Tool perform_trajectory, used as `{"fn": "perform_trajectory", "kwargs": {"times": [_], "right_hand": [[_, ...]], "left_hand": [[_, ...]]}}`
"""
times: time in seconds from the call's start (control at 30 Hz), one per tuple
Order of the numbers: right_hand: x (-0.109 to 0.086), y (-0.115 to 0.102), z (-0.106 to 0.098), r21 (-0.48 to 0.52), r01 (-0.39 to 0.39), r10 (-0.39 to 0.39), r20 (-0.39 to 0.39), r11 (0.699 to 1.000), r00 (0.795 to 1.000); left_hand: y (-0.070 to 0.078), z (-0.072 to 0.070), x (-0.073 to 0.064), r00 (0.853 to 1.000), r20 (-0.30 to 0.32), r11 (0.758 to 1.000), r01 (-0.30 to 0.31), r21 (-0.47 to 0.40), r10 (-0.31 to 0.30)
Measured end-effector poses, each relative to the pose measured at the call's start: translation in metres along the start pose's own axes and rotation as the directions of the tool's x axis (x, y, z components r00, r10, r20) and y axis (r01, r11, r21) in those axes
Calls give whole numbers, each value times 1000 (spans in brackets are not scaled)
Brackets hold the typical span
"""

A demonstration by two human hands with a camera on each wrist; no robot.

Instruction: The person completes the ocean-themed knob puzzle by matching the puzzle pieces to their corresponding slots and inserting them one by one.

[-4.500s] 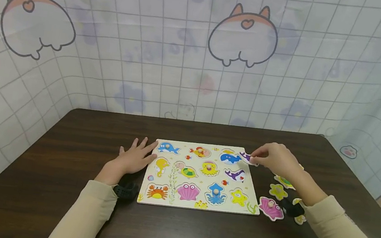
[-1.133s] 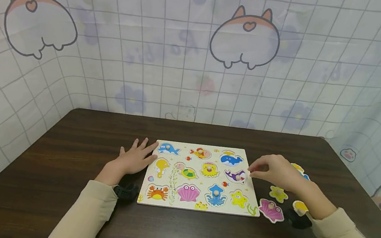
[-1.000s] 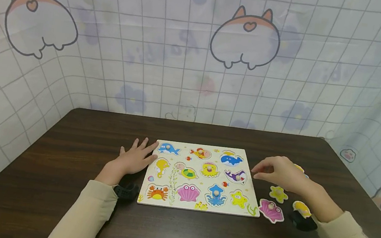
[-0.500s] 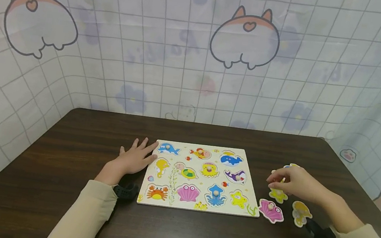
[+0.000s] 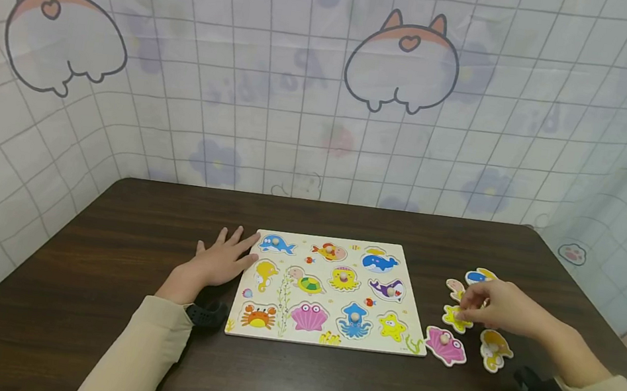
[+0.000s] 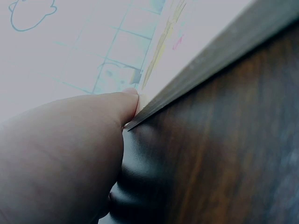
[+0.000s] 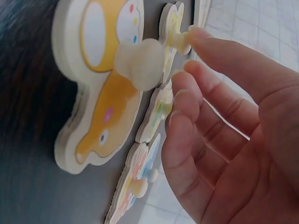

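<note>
My left hand (image 5: pixel 218 262) lies with fingers spread at the left edge of a wooden peg puzzle board (image 5: pixel 323 338). In the left wrist view its thumb (image 6: pixel 125 103) touches the board's edge (image 6: pixel 187 88). My right hand (image 5: pixel 499 307) is over the loose pieces right of the board, its thumb and curled index finger at the knob of a yellow starfish puzzle piece (image 5: pixel 455 318). The right wrist view shows the thumb against that knob (image 7: pixel 181 43); the piece lies on the table. A purple whale piece (image 5: pixel 387 289) sits in the board.
Near my right hand lie a pink shell piece (image 5: pixel 445 346), a seahorse piece (image 5: pixel 495 350), a turtle piece (image 5: pixel 455 289) and a blue-and-yellow piece (image 5: pixel 479 276), partly hidden. They rest on the dark table (image 5: pixel 287 385), with a patterned curtain (image 5: pixel 276 117) behind.
The purple whale piece, earlier in my right hand, now sits in the board. My right hand has moved right, away from the board to the starfish piece. My left hand stays put.
</note>
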State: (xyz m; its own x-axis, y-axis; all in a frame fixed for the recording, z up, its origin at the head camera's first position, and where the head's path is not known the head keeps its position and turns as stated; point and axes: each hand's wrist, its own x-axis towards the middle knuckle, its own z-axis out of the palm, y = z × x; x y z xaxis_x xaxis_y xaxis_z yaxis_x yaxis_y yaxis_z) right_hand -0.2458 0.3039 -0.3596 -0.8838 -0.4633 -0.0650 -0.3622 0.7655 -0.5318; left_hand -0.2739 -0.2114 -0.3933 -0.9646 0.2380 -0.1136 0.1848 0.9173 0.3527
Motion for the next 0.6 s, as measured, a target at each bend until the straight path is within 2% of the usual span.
{"fn": "perform_trajectory", "kwargs": {"times": [0.23,0.43,0.6], "right_hand": [[0,-1,2,-21,-7,7,6,1000,1000],[3,-3,5,-86,27,-28,-12,996,1000],[5,-4,5,-88,52,-54,-15,995,998]], "left_hand": [[0,0,0,1000,0,1000,-3,4,3],[0,0,1,1000,-1,1000,-7,3,7],[-2,1,2,1000,-1,1000,-5,7,5]]}}
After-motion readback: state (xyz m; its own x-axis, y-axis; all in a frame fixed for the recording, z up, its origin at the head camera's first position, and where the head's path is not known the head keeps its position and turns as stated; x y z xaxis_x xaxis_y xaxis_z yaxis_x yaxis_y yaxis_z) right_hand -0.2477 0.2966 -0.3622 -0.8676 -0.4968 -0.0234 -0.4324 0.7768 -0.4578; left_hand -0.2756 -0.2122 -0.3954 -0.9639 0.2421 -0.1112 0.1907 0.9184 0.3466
